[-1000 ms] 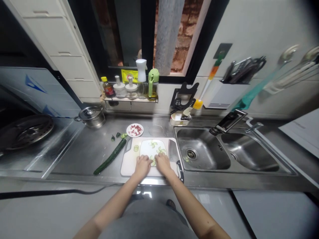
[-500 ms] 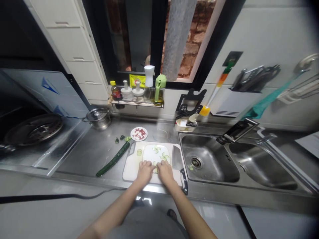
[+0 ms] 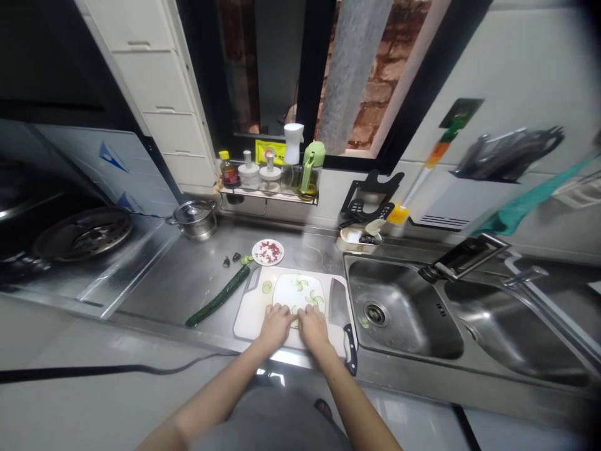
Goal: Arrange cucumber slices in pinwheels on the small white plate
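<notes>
Fingers of the left hand (image 3: 276,324) curl down on the near edge of the white oval plate (image 3: 295,293), seemingly gripping its rim; whether they pinch a slice I cannot tell. Leftward on the steel tabletop (image 3: 188,282) lies a long dark green cucumber (image 3: 218,296). Pale green cucumber slices (image 3: 310,295) dot the plate, which sits on the white plastic cutting board (image 3: 248,310). Right hand (image 3: 313,327) fingers curl likewise on the rim, just beside the black-handled cleaver (image 3: 341,313).
</notes>
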Tool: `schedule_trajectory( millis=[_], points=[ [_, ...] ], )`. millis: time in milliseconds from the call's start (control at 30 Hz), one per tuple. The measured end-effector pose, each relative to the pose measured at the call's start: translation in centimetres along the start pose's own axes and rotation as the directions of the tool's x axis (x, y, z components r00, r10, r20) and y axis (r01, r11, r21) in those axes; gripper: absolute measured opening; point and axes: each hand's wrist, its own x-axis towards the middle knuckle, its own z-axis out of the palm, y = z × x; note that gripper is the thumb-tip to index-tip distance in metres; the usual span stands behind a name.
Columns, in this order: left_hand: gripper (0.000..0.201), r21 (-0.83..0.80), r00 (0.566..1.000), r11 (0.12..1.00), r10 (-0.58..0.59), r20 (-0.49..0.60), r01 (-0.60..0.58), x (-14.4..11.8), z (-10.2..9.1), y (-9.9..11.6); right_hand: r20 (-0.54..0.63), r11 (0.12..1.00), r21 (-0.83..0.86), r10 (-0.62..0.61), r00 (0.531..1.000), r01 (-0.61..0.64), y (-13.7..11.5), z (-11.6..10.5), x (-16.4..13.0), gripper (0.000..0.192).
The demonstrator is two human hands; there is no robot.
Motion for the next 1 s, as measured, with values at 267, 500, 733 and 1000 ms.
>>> schedule_trajectory(
  millis=[267, 500, 733, 1000],
  points=[
    [0.038, -0.022, 1.0, 1.0, -0.018, 0.004, 0.018, 0.0, 0.0, 0.0, 0.003, 1.0, 0.002, -0.004, 1.0, 0.004, -0.1, 0.2, 0.1, 0.033],
    [0.037, -0.236, 0.963, 0.949, -0.241, -0.122, 0.207, 0.5, 0.1, -1.6, -0.09, 0.998, 0.059, 0.044, 0.995, -0.038, 0.7, 0.0, -0.1, 0.027],
    [0.031, -0.327, 0.766, 0.786, -0.604, -0.221, 0.525, 1.2, -1.2, -5.9, -0.273, 0.959, 0.28, 0.113, 0.955, -0.033, 2.7, 0.3, -1.1, 0.03],
    [0.035, -0.267, 0.709, 0.735, -0.676, -0.202, 0.624, 2.6, -1.1, -7.5, -0.347, 0.894, 0.449, 0.171, 0.922, 0.003, 3.0, 1.5, -2.5, 0.032]
  ],
)
